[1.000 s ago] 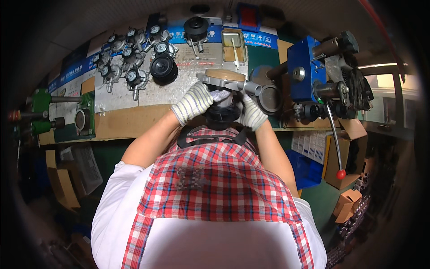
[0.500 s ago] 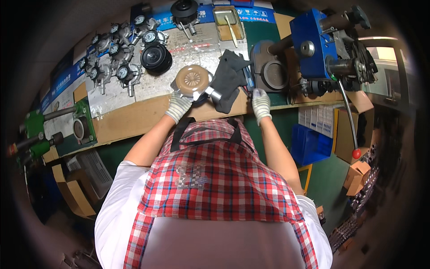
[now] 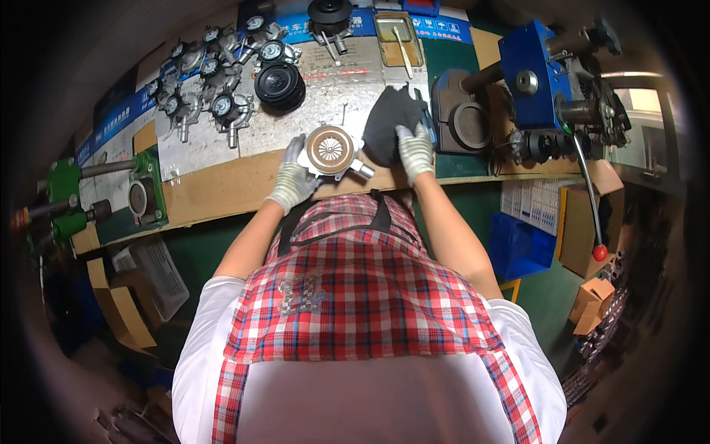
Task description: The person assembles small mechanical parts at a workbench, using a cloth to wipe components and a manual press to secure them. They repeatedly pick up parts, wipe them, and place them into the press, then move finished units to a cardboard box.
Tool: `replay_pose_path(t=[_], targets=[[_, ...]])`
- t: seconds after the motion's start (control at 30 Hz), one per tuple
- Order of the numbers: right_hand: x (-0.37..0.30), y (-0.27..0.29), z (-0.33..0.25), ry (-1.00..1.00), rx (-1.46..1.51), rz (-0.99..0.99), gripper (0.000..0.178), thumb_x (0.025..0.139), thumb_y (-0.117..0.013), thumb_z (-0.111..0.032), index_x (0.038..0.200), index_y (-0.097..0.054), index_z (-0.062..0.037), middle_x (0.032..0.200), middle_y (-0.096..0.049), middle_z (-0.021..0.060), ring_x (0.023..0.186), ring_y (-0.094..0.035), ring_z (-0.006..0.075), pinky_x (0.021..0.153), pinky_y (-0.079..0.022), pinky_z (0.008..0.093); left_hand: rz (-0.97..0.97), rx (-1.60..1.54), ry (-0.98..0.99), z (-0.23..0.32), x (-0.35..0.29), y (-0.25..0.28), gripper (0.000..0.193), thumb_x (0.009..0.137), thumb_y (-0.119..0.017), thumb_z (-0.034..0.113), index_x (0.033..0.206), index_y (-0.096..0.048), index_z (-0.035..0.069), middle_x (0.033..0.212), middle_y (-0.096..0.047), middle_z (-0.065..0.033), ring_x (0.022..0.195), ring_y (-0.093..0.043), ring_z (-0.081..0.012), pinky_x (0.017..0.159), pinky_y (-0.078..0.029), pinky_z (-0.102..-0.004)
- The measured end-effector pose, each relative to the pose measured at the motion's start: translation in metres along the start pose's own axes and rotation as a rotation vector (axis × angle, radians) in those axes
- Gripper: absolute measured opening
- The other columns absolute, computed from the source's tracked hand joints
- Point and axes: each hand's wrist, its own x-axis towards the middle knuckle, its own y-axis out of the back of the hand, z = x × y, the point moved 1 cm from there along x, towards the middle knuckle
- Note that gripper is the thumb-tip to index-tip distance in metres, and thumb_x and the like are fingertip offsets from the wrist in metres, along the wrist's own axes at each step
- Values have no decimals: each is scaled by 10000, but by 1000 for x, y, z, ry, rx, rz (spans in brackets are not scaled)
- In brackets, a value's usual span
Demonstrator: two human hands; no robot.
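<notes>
fingers [image 3: 298, 148] of the left hand [image 3: 292, 180] curve along the left edge of the round metal housing [image 3: 330, 150]; whether they pinch it or only steady it, i cannot tell. from my end the housing sits close to the front edge of the worktop [image 3: 445, 56], ribbed face up, its pipe stub [image 3: 362, 169] pointing to the lower right; i cannot judge whether it rests down or is slightly raised. the right hand [image 3: 416, 152] touches the dark cloth [image 3: 387, 122], thumb and fingers apart, though i cannot tell whether they pinch a fold. i see a few likely faults: a loose left hold could let the housing turn or drop off the front edge; a hard tug could snag the cloth on the stub or sweep away the slim blue tool [image 3: 432, 132]; a wide reach could knock the right hand against the press base [image 3: 447, 111].
</notes>
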Motion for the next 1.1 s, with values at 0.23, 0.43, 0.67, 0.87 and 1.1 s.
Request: replay_pose_path(t=[0.23, 0.43, 0.67, 0.87, 1.1], targets=[[-34, 103, -108, 143, 887, -554, 435, 916, -567, -117, 1330, -559, 18, 1241, -639, 92, 1097, -610, 178, 1001, -470, 324, 494, -218, 97, -11, 6, 103, 520, 899, -646, 114, 1381, -476, 17, 1386, -492, -213, 1295, -487, -359, 1088, -412, -461], [-76, 116, -165, -94, 841, -801, 447, 909, -662, -210, 1295, -592, 2, 1192, -660, 83, 1062, -633, 174, 944, -511, 325, 367, -237, -521, 116, 52, 185, 533, 759, -763, 409, 1170, -679, 81, 1318, -591, -150, 1244, -519, -373, 1100, -350, -487], [-96, 107, -148, 639, 393, -553, 882, 923, -654, -509, 1540, -258, -18, 1452, -457, 227, 1343, -468, 298, 1101, -387, 383, 166, -850, 131, 149, 50, 241, 259, 869, -734, 226, 1006, -697, 9, 881, -715, -50, 819, -644, -92, 743, -518, -276], [-91, 70, -148, 406, 167, -775, 480, 764, -825, -289, 1129, -664, -22, 1197, -656, 150, 1105, -622, 287, 962, -483, 398, 34, -1053, 192, 163, 57, 305, 273, 941, -650, 222, 1106, -704, 11, 998, -706, -49, 934, -627, -99, 869, -493, -262], [-53, 140, -142, 341, 396, -717, 362, 820, -796, -221, 1065, -632, -11, 886, -631, 35, 788, -564, 113, 724, -481, 271, -319, -523, 176, 62, 48, 324, 436, 786, -811, 275, 1122, -647, 49, 951, -608, 6, 924, -563, -93, 853, -464, -255]])
